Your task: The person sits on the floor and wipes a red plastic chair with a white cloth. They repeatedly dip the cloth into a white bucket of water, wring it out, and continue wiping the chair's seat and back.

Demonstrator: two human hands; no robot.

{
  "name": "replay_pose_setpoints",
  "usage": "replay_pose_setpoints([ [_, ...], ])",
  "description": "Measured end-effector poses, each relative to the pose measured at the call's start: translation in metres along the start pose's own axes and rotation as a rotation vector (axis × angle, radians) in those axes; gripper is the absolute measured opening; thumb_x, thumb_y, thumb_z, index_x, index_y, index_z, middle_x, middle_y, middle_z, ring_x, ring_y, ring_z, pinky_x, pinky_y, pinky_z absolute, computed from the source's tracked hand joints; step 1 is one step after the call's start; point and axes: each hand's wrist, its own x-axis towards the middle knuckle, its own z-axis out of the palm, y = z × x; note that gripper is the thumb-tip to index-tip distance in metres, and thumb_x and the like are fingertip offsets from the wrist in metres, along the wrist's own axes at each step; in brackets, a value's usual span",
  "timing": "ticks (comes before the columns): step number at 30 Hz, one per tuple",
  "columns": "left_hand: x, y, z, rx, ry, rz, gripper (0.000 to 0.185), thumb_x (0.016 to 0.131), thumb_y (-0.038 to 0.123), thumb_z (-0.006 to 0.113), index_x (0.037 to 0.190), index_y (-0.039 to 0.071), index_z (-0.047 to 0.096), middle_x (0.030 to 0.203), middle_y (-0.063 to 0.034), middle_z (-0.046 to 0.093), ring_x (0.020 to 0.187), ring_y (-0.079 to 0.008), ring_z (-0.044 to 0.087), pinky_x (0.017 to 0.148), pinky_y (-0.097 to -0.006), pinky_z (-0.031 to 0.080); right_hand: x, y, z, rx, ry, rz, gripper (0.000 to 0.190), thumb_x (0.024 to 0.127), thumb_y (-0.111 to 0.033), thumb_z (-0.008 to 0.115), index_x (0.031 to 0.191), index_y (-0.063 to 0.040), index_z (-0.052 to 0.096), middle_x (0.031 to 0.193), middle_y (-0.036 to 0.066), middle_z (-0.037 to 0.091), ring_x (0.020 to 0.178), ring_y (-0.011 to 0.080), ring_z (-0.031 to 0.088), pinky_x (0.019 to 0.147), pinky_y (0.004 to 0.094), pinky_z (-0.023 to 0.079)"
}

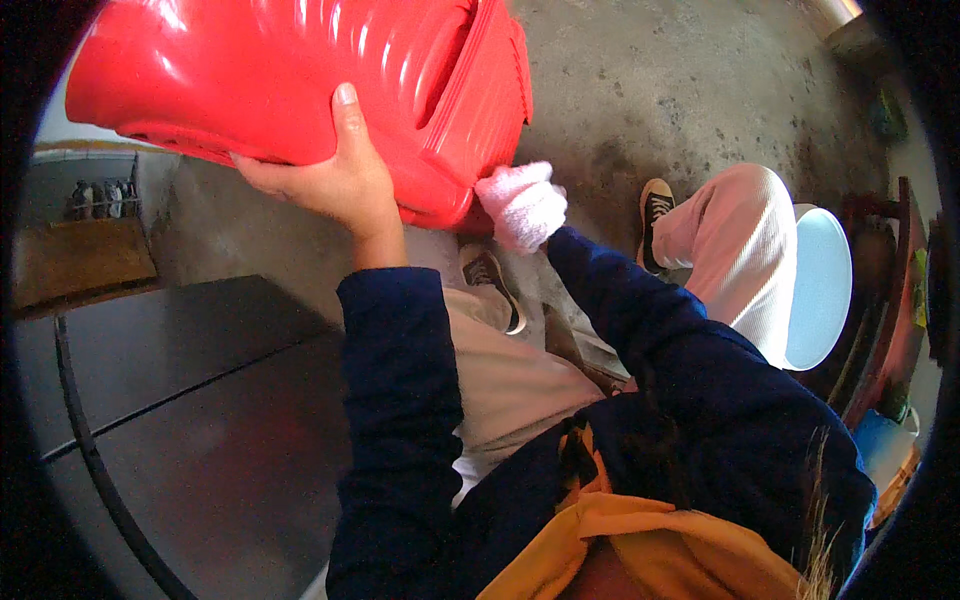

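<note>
A large, glossy red moulded plastic piece [262,82], chair-like with ribs and a long slot, fills the upper left and runs out of view at the top. My left hand [337,165] grips its near edge, thumb raised flat against the red surface and fingers mostly hidden beneath. Bunched in my right hand [553,217] is a pale pink fluffy cloth [521,206]. It touches the lower right corner of the red plastic and covers nearly all of that hand's fingers.
Left of me is a dark panelled surface [225,405], with a brown wooden-looking ledge [82,259] beyond. A light blue round-topped stool or bin [821,289] is by my right knee. Reddish wooden framing [889,330] and a blue container [885,442] line the right. Concrete floor [615,82] lies ahead.
</note>
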Motion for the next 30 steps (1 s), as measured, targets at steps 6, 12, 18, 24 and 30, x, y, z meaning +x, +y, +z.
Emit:
replay_pose_setpoints([
  [6,-0.001,0.019,0.001,-0.13,-0.014,-0.023,0.087,0.071,0.017,0.077,0.132,-0.007,0.019,0.127,-0.025,0.039,0.114,-0.0326,0.045,0.099,-0.0422,0.038,0.0,0.041,-0.015,0.175,0.175,-0.07,0.032,0.069,-0.016,0.06,0.099,-0.004,0.056,0.091,0.015,0.061,0.093,0.0328,0.058,0.078,0.039,0.048],
  [12,0.001,0.016,0.0,0.03,-0.017,-0.036,0.084,0.073,0.016,0.075,0.132,-0.006,0.019,0.128,-0.0241,0.038,0.114,-0.032,0.045,0.098,-0.0419,0.04,0.043,0.084,0.005,0.209,0.386,0.1,0.032,0.067,-0.017,0.062,0.094,0.0,0.058,0.08,0.018,0.061,0.081,0.0327,0.062,0.068,0.0362,0.051],
  [18,-0.008,0.021,-0.001,0.012,0.028,-0.053,0.076,0.077,0.016,0.071,0.13,-0.007,0.021,0.125,-0.0244,0.042,0.109,-0.0316,0.05,0.091,-0.0408,0.046,0.069,0.079,-0.02,0.117,0.172,0.248,0.028,0.067,-0.015,0.06,0.092,-0.002,0.058,0.079,0.016,0.061,0.081,0.0322,0.062,0.068,0.0367,0.051],
  [24,-0.006,0.025,0.005,-0.057,0.032,-0.053,0.073,0.077,0.017,0.07,0.129,-0.007,0.024,0.125,-0.0242,0.042,0.107,-0.031,0.051,0.09,-0.04,0.047,0.059,0.057,-0.008,-0.025,0.106,0.222,0.025,0.068,-0.013,0.057,0.091,-0.003,0.059,0.078,0.014,0.061,0.08,0.0317,0.062,0.069,0.0371,0.051],
  [30,-0.006,0.017,0.002,-0.029,0.04,-0.01,0.07,0.078,0.015,0.068,0.128,-0.008,0.026,0.123,-0.0244,0.043,0.106,-0.0307,0.051,0.089,-0.0397,0.047,0.032,0.034,-0.006,0.004,0.166,0.057,0.021,0.067,-0.012,0.058,0.087,-0.007,0.061,0.078,0.012,0.063,0.079,0.0312,0.063,0.068,0.0387,0.051],
])
